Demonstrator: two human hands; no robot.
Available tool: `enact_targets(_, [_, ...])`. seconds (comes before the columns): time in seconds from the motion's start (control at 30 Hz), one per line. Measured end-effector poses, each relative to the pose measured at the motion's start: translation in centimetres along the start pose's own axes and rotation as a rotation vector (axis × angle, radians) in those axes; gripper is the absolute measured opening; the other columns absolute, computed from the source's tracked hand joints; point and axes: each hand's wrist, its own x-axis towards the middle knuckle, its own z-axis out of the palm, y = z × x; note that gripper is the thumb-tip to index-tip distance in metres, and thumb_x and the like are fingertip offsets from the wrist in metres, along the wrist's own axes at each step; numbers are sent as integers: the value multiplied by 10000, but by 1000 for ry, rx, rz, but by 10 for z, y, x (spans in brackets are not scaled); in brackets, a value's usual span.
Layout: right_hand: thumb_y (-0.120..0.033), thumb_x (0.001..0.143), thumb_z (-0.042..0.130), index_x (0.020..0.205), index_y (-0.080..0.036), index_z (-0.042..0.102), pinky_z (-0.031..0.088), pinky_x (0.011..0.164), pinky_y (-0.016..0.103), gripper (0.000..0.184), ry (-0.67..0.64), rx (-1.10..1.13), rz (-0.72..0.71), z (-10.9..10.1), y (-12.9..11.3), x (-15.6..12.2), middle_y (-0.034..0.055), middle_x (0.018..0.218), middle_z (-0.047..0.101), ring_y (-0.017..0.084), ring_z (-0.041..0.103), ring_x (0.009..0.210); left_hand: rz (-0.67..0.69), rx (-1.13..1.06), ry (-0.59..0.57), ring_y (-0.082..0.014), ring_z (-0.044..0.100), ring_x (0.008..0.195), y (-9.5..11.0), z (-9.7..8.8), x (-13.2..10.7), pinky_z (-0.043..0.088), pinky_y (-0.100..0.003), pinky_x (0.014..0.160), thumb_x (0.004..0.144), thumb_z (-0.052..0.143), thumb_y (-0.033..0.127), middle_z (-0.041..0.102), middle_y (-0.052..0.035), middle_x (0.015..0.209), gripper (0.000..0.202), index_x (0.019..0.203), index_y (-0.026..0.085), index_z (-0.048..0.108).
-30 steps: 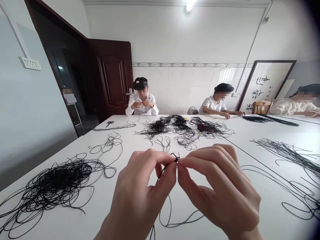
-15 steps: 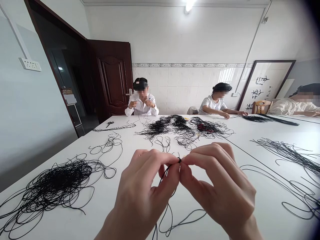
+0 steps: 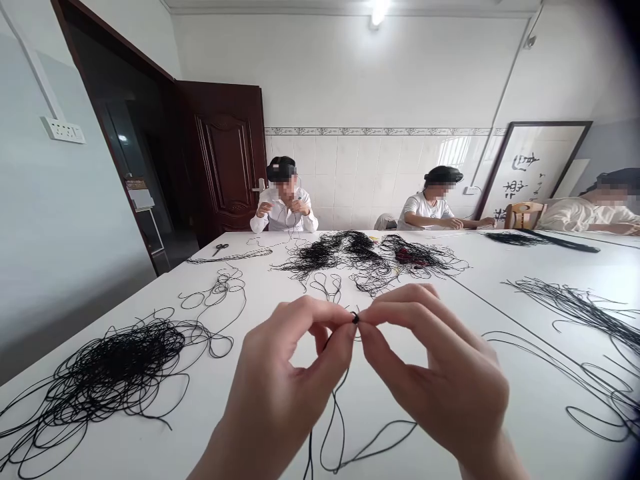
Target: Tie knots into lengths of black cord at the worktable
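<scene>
My left hand (image 3: pixel 285 373) and right hand (image 3: pixel 440 373) meet fingertip to fingertip above the white table (image 3: pixel 200 407), each with thumb and forefinger pinched on the black cord (image 3: pixel 355 318) at one small dark knot-like bit between them. That bit is up off the surface, well in from the left edge; strands trail down below my left hand, and a loose loop (image 3: pixel 383 441) lies on the tabletop beneath my hands. Towards the left edge sits a big tangle of black cord (image 3: pixel 120 360), a few thin coils straying from it towards the middle. Near the far left corner I see scissors (image 3: pixel 221 249), with a long thin braid-like strip (image 3: pixel 230 256) just beside them. Heaped black strands (image 3: pixel 320 257) spread near the far edge, dark red ones (image 3: pixel 411 256) among them, and another bundle (image 3: pixel 590 310) lies off to the right. Behind the far edge, a co-worker in a white shirt (image 3: pixel 305 217) has both hands raised around thin dark strands.
</scene>
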Motion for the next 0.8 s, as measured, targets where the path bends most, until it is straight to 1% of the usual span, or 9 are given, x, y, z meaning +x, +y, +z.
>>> enact_targets(0.07, [-1, 855, 603, 859, -165, 574, 426, 641, 302, 167, -13, -70, -23, -1, 1, 0, -8, 728, 606, 104, 537, 654, 157, 151, 30, -104, 552, 604, -1, 0, -1, 464, -263, 642, 897, 590, 81, 621, 61, 683, 152, 864, 228, 604])
enact_targets(0.13, [-8, 856, 610, 842, -161, 572, 426, 658, 312, 158, -35, -104, -34, -1, 1, 0, -4, 725, 603, 108, 530, 656, 273, 248, -1, -125, 549, 637, -4, 0, -2, 439, -307, 672, 914, 563, 56, 627, 33, 714, 150, 907, 204, 589])
enact_targets(0.3, [4, 845, 603, 822, -167, 549, 415, 644, 314, 180, -24, -131, -67, 0, 1, 0, -8, 697, 579, 114, 517, 634, 351, 276, -32, -140, 523, 632, -7, -2, -2, 409, -338, 671, 911, 547, 31, 632, 17, 709, 165, 909, 193, 579])
enact_targets(0.37, [8, 841, 600, 827, -176, 540, 415, 641, 311, 194, -13, -127, -76, 0, 2, 1, -12, 696, 575, 113, 509, 631, 302, 210, -8, -128, 536, 613, -6, -2, -2, 432, -324, 671, 906, 556, 54, 632, 33, 689, 156, 876, 204, 584])
enact_targets(0.47, [14, 837, 592, 828, -182, 534, 420, 631, 308, 205, 4, -85, -94, -1, 4, 2, -13, 703, 565, 113, 503, 629, 100, 7, -30, -107, 566, 636, -3, -1, 0, 467, -255, 635, 886, 587, 91, 630, 60, 693, 161, 831, 241, 606])
enact_targets(0.57, [14, 829, 574, 817, -190, 531, 440, 609, 304, 209, -1, 21, -67, -1, 7, 4, -13, 701, 559, 117, 524, 620, -157, -292, -168, -97, 591, 650, -3, -1, 5, 475, -193, 561, 879, 611, 143, 641, 63, 693, 153, 799, 268, 649])
enact_targets(0.63, [8, 827, 570, 810, -191, 535, 456, 595, 298, 202, -10, 71, -36, -2, 8, 4, -13, 696, 568, 120, 543, 620, -255, -442, -234, -88, 586, 622, -5, -1, 8, 470, -173, 530, 877, 616, 168, 642, 60, 672, 145, 781, 266, 663])
enact_targets(0.7, [-1, 838, 574, 823, -184, 557, 471, 601, 294, 184, -20, 69, -22, -3, 8, 4, -9, 703, 586, 120, 555, 637, -278, -462, -228, -87, 583, 619, -5, 0, 9, 471, -170, 531, 877, 616, 176, 642, 57, 668, 142, 776, 263, 666])
enact_targets(0.8, [-5, 858, 587, 873, -174, 588, 474, 627, 298, 169, -38, 2, -45, -5, 8, 3, 1, 729, 610, 115, 550, 654, -205, -275, -112, -104, 600, 662, -5, 3, 6, 487, -195, 575, 891, 615, 189, 646, 59, 695, 126, 811, 275, 663])
